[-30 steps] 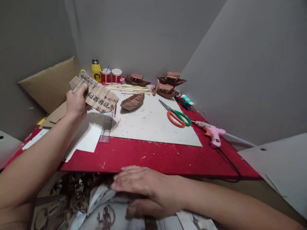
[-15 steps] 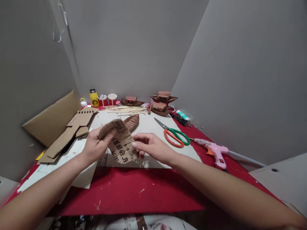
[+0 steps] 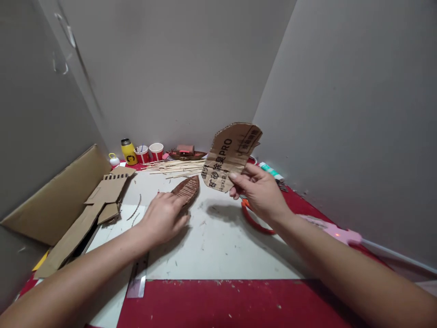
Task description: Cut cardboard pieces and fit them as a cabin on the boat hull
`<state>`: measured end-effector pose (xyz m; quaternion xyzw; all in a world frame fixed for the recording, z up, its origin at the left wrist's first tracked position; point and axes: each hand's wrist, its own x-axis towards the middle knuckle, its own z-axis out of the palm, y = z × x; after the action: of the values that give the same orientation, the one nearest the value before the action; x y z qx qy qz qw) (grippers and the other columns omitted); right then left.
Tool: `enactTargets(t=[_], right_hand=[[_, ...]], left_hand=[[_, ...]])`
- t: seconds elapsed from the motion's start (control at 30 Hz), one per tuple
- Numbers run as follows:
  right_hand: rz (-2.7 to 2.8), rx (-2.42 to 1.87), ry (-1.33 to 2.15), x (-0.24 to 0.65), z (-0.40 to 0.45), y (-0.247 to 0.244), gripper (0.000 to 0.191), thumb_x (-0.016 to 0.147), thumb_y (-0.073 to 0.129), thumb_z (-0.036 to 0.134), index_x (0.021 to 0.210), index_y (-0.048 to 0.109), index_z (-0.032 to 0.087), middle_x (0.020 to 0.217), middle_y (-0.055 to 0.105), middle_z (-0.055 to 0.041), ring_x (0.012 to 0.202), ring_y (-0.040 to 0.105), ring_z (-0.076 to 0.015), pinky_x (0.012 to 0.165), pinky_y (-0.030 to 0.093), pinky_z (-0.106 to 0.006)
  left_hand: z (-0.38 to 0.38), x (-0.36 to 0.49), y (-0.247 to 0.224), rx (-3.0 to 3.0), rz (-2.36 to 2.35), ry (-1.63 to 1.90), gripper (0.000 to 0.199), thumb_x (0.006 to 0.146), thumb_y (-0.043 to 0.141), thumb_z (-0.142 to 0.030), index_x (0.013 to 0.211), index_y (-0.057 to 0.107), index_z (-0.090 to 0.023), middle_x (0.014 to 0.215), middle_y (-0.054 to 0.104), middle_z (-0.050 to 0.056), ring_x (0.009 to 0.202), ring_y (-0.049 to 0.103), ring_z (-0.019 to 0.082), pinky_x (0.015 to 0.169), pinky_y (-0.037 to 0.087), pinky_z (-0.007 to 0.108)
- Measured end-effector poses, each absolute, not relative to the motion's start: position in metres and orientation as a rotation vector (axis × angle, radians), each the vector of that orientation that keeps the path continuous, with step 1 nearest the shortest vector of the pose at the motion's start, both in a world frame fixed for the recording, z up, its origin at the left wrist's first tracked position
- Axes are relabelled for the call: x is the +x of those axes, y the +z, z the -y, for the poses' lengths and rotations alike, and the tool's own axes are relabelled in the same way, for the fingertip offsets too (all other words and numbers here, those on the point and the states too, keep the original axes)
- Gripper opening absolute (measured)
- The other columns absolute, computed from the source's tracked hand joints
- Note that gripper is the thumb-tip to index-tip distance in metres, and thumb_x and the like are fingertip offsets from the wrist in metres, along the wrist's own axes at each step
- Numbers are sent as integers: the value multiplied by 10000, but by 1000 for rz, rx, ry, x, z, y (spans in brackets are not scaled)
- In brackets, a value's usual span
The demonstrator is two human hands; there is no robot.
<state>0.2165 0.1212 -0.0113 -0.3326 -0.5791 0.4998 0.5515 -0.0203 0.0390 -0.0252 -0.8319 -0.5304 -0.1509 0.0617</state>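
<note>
You are pinching the lower right edge of a printed cardboard piece (image 3: 228,157) between the thumb and fingers of your right hand (image 3: 257,187), and the piece is standing tilted in the air above the white sheet (image 3: 211,255). Your left hand (image 3: 165,216) is reaching to the small brown boat hull (image 3: 189,189), which is lying on that sheet; your fingers are overlapping its near left side, but I cannot tell whether they are gripping it. An orange handle loop (image 3: 249,222) is showing below your right hand, a pink glue gun (image 3: 336,232) is lying beyond your right forearm, and thin wooden sticks (image 3: 174,167) are lying behind the hull.
</note>
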Motion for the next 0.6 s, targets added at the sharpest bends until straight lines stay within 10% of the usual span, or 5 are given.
enactTargets(t=[0.23,0.6], right_hand=[[1345,-770,1328,213,-121,-24,404,675,806,339,992,608,186,555,624,64,433,602,-113,396,469,-196],[1588,-778,1176,218,-95,-38,139,781,726,332,873,702,231,642,664,15,469,613,-138,439,510,-271]], left_hand=[[-60,-15,-44,-2571,1570,-344,457,834,409,-34,1200,643,-176,968,739,110,898,631,269,922,398,500],[12,-45,-28,-2888,1552,-568,316,860,496,-122,1114,644,-240,1014,733,70,961,654,247,1087,263,599]])
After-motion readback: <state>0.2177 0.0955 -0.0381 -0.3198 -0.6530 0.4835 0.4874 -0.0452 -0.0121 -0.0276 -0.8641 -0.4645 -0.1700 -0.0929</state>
